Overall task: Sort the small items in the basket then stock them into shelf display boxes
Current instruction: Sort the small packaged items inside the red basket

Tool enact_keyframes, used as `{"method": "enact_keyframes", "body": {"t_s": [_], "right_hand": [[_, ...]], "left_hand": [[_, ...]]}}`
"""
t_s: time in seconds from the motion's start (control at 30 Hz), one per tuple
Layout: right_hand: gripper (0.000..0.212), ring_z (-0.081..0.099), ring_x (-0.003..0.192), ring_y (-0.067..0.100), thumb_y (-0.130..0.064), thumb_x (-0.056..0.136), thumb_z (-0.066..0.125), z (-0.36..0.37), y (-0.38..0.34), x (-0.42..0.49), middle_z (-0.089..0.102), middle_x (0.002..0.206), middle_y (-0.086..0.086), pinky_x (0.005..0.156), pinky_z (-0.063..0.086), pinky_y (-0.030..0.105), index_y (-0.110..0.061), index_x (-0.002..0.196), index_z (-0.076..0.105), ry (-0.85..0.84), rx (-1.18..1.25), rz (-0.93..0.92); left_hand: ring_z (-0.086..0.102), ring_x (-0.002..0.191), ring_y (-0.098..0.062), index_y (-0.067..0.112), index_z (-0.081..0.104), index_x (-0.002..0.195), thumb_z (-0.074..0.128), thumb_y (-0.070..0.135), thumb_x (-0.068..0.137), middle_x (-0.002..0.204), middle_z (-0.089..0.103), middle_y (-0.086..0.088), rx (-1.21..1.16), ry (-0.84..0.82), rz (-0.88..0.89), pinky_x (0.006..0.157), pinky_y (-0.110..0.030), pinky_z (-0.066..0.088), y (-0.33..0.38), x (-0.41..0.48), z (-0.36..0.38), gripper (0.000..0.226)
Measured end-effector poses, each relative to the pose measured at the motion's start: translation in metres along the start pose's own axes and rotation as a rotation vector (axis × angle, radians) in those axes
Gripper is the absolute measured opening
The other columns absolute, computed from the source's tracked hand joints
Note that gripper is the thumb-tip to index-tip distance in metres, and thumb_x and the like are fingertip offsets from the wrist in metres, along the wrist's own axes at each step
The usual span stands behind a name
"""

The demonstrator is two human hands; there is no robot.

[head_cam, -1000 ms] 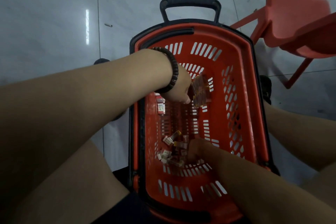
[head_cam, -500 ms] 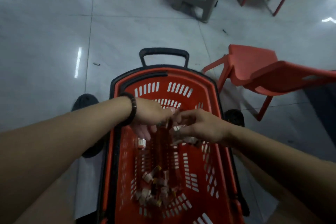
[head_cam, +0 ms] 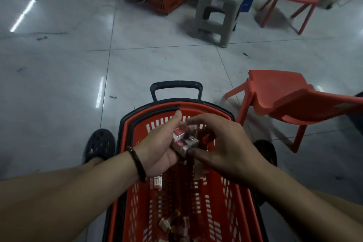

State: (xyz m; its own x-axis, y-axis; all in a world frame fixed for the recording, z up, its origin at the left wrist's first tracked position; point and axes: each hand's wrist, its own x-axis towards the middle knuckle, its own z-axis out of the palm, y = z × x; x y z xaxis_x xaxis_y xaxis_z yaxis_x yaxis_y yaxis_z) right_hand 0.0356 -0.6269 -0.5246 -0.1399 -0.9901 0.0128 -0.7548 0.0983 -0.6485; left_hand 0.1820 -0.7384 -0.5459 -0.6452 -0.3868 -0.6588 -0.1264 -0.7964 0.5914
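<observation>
Both hands meet above the red basket point(head_cam: 233, 198): left hand point(head_cam: 159, 143) cradles small packets point(head_cam: 181, 139), right hand point(head_cam: 222, 143) seemingly pinching them; more lie below.

One head-worn wide-angle camera looks forward and down, close above the basket point(head_cam: 235, 212), tiled floor point(head_cam: 157, 65) beyond

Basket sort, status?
Left hand grips packet stack over basket; right hand pinches it. Loose packets on basket floor. Nothing blocking.
</observation>
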Motion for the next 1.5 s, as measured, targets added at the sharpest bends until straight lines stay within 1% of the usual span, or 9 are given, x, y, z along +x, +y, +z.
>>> {"method": "enact_keyframes", "body": {"t_s": [0.27,0.47,0.7,0.9,1.07,1.23,1.33,1.4,1.5], "right_hand": [[0.041,0.067,0.100,-0.010,-0.035,0.086,0.084,-0.005,0.012,0.006,0.071,0.110,-0.023,0.080,0.059,0.017,-0.041,0.124,0.069,-0.003,0.168,0.159],[0.048,0.068,0.097,-0.008,-0.045,0.086,0.082,0.010,0.006,0.005,0.071,0.109,-0.020,0.075,0.056,0.010,-0.041,0.131,0.064,-0.040,0.150,0.177],[0.065,0.069,0.098,-0.004,-0.036,0.087,0.082,0.015,0.003,0.017,0.072,0.113,-0.016,0.085,0.060,0.019,-0.037,0.147,0.058,-0.161,0.095,0.154],[0.060,0.067,0.086,-0.009,-0.029,0.086,0.081,0.033,-0.010,0.020,0.071,0.098,-0.019,0.072,0.057,0.012,-0.034,0.143,0.062,-0.075,0.065,0.149],[0.043,0.070,0.084,-0.009,-0.030,0.085,0.086,0.045,-0.013,0.024,0.073,0.098,-0.014,0.067,0.057,0.011,-0.027,0.124,0.069,-0.070,0.191,0.276],[0.010,0.079,0.085,0.019,-0.018,0.098,0.072,0.042,-0.018,0.026,0.080,0.094,0.003,0.083,0.066,0.043,-0.013,0.103,0.078,-0.114,0.640,0.427],[0.007,0.077,0.085,0.009,-0.026,0.099,0.072,0.049,-0.024,0.023,0.079,0.094,-0.005,0.078,0.066,0.035,-0.022,0.102,0.077,0.168,0.532,0.415],[0.014,0.076,0.086,0.004,-0.030,0.096,0.074,0.051,-0.031,0.019,0.077,0.095,-0.008,0.073,0.064,0.026,-0.027,0.109,0.074,0.237,0.515,0.364],[0.012,0.076,0.088,0.004,-0.031,0.094,0.077,0.053,-0.038,0.014,0.078,0.096,-0.010,0.077,0.065,0.029,-0.029,0.105,0.074,0.083,0.504,0.318]], "left_hand": [[0.061,0.104,-0.033,-0.004,0.060,0.131,0.054,0.038,0.106,0.119,0.063,-0.025,0.027,0.009,-0.010,0.103,-0.048,0.053,-0.001,0.002,-0.005,0.049],[0.065,0.125,-0.041,0.006,0.060,0.138,0.047,0.037,0.110,0.132,0.068,-0.025,0.001,-0.008,-0.048,0.108,-0.058,0.051,-0.001,0.000,-0.010,0.044],[0.075,0.100,-0.033,0.014,0.070,0.129,0.041,0.044,0.110,0.120,0.074,-0.023,0.011,0.026,-0.049,0.088,-0.048,0.061,0.003,-0.011,-0.019,0.046],[0.070,0.117,-0.037,0.010,0.064,0.133,0.041,0.047,0.110,0.125,0.072,-0.025,-0.022,0.072,-0.074,0.110,-0.057,0.049,0.004,-0.013,-0.032,0.049],[0.070,0.105,-0.034,0.013,0.064,0.135,0.042,0.051,0.109,0.125,0.071,-0.026,-0.048,0.145,-0.076,0.110,-0.056,0.049,0.003,-0.012,-0.044,0.051],[0.068,0.078,-0.026,0.008,0.061,0.129,0.044,0.048,0.109,0.107,0.069,-0.023,-0.057,0.156,-0.065,0.072,-0.040,0.061,0.005,-0.017,-0.047,0.048],[0.069,0.073,-0.025,0.008,0.060,0.130,0.045,0.048,0.109,0.098,0.069,-0.020,-0.073,0.198,-0.059,0.063,-0.036,0.059,0.004,-0.017,-0.046,0.048],[0.072,0.085,-0.027,0.010,0.060,0.130,0.042,0.049,0.109,0.104,0.072,-0.020,-0.109,0.241,-0.035,0.072,-0.037,0.062,0.003,-0.015,-0.046,0.048],[0.072,0.110,-0.034,0.011,0.062,0.126,0.040,0.047,0.111,0.122,0.070,-0.024,-0.139,0.303,0.005,0.095,-0.049,0.060,0.006,-0.011,-0.042,0.045]]}}
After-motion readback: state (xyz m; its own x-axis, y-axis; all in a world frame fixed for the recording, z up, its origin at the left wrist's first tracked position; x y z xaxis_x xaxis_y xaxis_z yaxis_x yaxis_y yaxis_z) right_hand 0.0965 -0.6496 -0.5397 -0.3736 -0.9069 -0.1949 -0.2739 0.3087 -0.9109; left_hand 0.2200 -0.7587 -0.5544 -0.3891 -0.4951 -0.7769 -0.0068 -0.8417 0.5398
